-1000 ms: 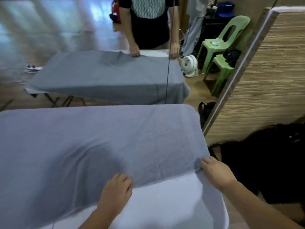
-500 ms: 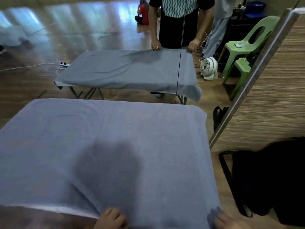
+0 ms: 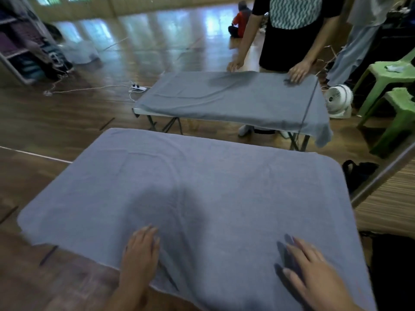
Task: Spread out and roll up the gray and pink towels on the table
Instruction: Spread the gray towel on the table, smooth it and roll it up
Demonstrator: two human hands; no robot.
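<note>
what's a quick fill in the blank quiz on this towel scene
1. The spread towel is ___ in colour.
2. The left hand and right hand both rest flat on the ___.
3. The chairs beside the white fan are ___.
Missing words: gray; towel; green.
</note>
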